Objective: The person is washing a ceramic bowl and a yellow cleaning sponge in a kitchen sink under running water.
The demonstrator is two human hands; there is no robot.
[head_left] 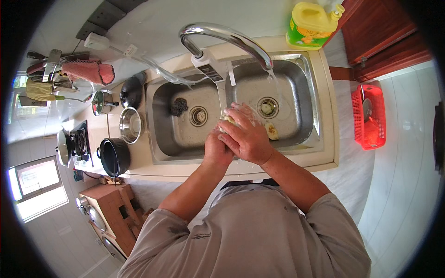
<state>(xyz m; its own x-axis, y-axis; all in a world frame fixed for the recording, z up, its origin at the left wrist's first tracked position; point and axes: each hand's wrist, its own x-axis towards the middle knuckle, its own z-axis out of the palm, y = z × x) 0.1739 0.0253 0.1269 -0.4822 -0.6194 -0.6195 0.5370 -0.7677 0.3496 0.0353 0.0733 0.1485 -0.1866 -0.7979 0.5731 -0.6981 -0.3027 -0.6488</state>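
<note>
My left hand (pixel 218 146) and my right hand (pixel 246 135) are pressed together over the divider and right basin of a double stainless-steel sink (pixel 314 104). A soft pale yellow thing (pixel 227 120) shows between my fingers. Most of it is hidden, so I cannot tell what it is. What looks like white suds coats the fingers of my right hand. Beyond them, a thin stream of water (pixel 277 83) falls from the curved chrome faucet (pixel 229 29). A yellowish, brown-stained piece (pixel 272 131), perhaps sponge, lies in the right basin, near the drain (pixel 267 107).
In the left basin lies a dark scouring pad (pixel 179 106). A steel bowl (pixel 131 125), a black pot (pixel 114 157) and a dark lid (pixel 132 91) stand left of the sink. Behind its right corner is a yellow-green detergent jug (pixel 309 26). A red plastic basket (pixel 381 118) sits farther right.
</note>
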